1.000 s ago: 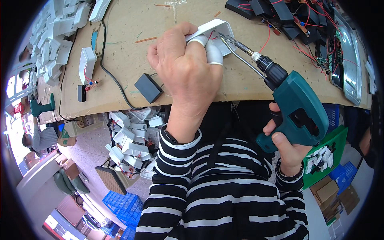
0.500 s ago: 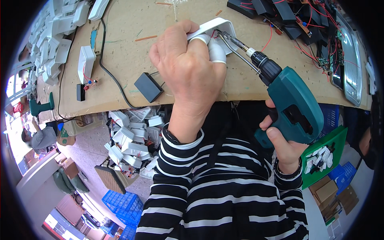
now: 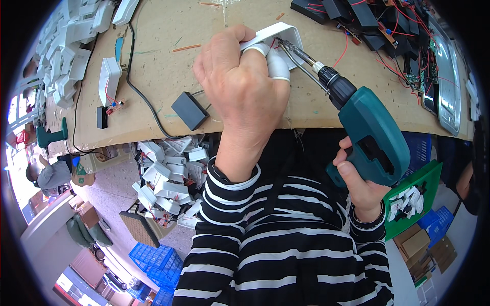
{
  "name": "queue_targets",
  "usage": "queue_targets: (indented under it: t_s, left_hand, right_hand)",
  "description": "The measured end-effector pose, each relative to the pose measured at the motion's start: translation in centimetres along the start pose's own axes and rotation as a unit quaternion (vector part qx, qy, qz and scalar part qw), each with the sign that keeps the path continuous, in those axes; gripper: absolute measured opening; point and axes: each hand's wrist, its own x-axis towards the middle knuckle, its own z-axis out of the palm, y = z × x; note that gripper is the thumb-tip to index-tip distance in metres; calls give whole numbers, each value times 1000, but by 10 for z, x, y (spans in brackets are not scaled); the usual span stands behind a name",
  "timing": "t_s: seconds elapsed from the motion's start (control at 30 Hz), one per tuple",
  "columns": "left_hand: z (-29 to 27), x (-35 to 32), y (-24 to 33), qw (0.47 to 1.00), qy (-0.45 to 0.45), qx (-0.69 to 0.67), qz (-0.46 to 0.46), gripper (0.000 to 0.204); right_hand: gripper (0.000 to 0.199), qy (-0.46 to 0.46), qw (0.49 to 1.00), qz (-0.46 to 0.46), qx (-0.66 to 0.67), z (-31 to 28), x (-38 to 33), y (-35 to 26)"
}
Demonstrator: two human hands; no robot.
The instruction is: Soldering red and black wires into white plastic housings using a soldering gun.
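Note:
My left hand (image 3: 242, 86), with white finger cots on some fingers, grips a white plastic housing (image 3: 287, 32) tilted just above the table. Thin red wire shows inside it. In my right hand (image 3: 363, 189) is a teal pistol-shaped soldering gun (image 3: 376, 130), its fingers wrapped round the handle. A thin metal feed tube runs beside the barrel, and the tip reaches into the housing next to my left fingers. Those fingers partly hide the exact contact spot. Left of my wrist lies a black box (image 3: 190, 111) with a dark lead.
White housings (image 3: 64, 46) pile up at far left; black boxes with red wires (image 3: 367, 20) crowd the far right. A black cable (image 3: 133, 84) crosses the cardboard-covered table (image 3: 158, 56). Beside my right forearm sits a green tray (image 3: 434, 188) of small parts. More housings (image 3: 166, 178) lie below the edge.
The soldering gun and my right hand have shifted very slightly left. My left hand and the housing have edged a touch to the right, the tip still inside the housing.

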Motion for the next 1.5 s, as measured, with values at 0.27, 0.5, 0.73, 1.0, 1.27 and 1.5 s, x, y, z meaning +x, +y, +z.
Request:
queue_targets:
  t_s: [0.27, 0.5, 0.73, 1.0, 1.27, 1.5]
  left_hand:
    - [-2, 1, 0, 1000, -5, 1, -3, 11]
    - [-2, 0, 1, 1000, -5, -3, -7, 11]
    - [-2, 4, 1, 999, 17, 23, 24, 12]
    - [-1, 0, -2, 1000, -1, 3, 6, 10]
    - [-1, 1, 0, 1000, -5, 7, 0, 9]
    - [-1, 1, 0, 1000, -3, 12, 1, 10]
  right_hand:
    - [43, -10, 999, 11, -32, -1, -2, -1]
    - [47, 6, 1000, 6, -2, 2, -3, -1]
    - [56, 2, 1000, -5, 18, -1, -7, 1]
    - [56, 26, 998, -53, 36, -10, -14, -1]
    - [60, 9, 999, -35, 27, -8, -13, 1]
    - [58, -6, 1000, -23, 19, -3, -6, 4]
